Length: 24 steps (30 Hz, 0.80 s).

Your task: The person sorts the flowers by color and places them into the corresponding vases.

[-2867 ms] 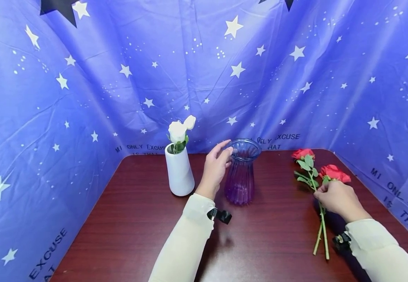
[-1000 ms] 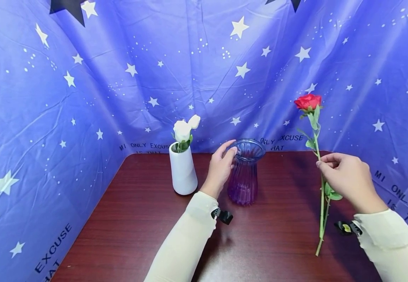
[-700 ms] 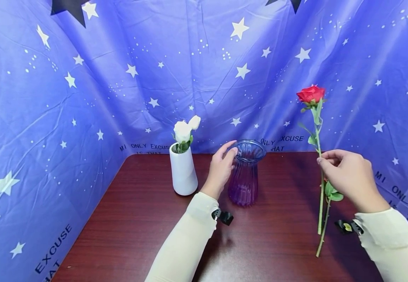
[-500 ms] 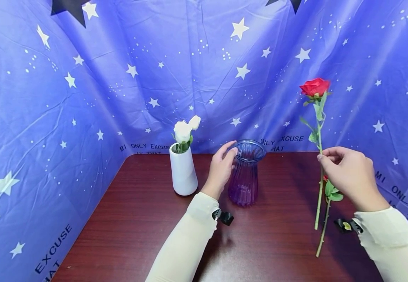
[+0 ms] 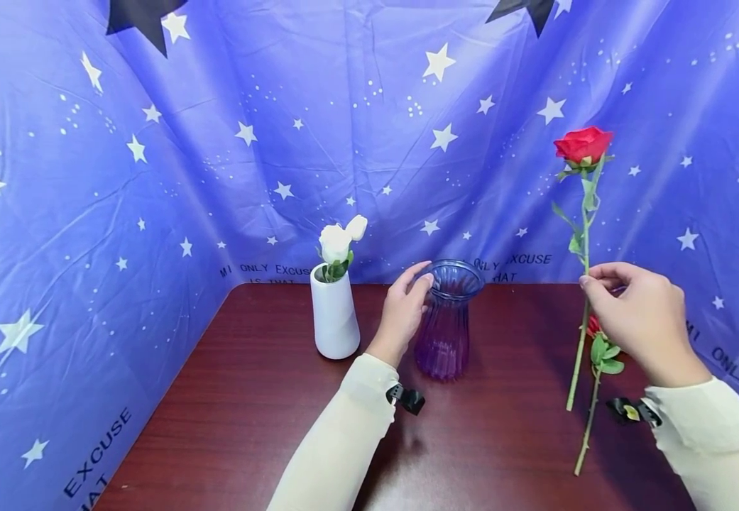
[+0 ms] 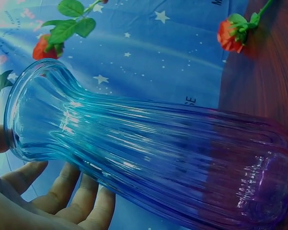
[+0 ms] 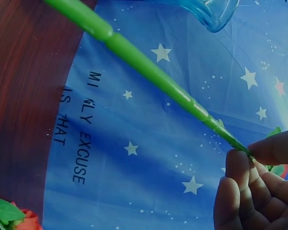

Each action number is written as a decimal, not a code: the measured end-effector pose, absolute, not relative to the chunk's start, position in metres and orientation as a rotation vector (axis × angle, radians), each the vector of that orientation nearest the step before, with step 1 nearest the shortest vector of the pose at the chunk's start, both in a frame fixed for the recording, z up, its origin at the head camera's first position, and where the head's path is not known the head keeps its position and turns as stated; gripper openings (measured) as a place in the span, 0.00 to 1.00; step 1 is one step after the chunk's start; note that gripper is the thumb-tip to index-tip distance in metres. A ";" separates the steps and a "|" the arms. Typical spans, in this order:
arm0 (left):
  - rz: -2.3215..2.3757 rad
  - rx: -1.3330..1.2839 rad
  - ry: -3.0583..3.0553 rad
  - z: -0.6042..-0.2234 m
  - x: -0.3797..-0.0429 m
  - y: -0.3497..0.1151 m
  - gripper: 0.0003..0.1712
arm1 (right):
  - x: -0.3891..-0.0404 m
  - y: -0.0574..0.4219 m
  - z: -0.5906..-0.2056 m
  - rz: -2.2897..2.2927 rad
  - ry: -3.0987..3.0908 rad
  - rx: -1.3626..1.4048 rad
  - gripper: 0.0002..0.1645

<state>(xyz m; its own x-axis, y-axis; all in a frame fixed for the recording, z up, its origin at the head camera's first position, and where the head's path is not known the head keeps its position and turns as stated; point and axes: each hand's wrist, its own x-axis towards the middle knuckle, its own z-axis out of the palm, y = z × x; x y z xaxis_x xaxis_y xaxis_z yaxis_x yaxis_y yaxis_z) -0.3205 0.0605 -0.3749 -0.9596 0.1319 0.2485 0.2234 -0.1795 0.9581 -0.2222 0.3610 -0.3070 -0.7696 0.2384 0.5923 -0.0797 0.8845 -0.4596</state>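
Note:
My left hand [image 5: 401, 312] holds the flared neck of a ribbed glass vase [image 5: 442, 341], blue at the top and purple below, standing upright on the table. In the left wrist view its thumb is at the rim and the fingers lie along the neck of the vase [image 6: 149, 139]. My right hand [image 5: 644, 319] pinches the green stem of a red rose [image 5: 583, 145] between thumb and fingers, bloom up and stem end raised. The right wrist view shows the bare lower stem [image 7: 153, 72] slanting away from the fingertips. A second red rose [image 5: 593, 326] lies on the table, partly behind the right hand.
A white vase [image 5: 335, 319] with white roses [image 5: 336, 243] in it stands left of the glass vase. The dark red wooden table [image 5: 248, 426] is enclosed at the back and sides by a blue star-printed cloth [image 5: 318, 156].
Both red roses lay together on the table at first. My right hand has raised one of them upright, apart from the other, which stays down. My left hand remains at the glass vase.

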 end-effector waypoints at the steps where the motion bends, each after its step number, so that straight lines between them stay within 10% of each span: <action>1: -2.332 -0.429 -1.967 -0.375 -0.320 0.061 0.21 | -0.222 0.361 -0.306 0.623 -2.365 -0.110 0.16; 24: -2.285 -0.422 -2.009 -0.374 -0.319 0.060 0.22 | -0.221 0.341 -0.278 0.666 -2.186 -0.024 0.15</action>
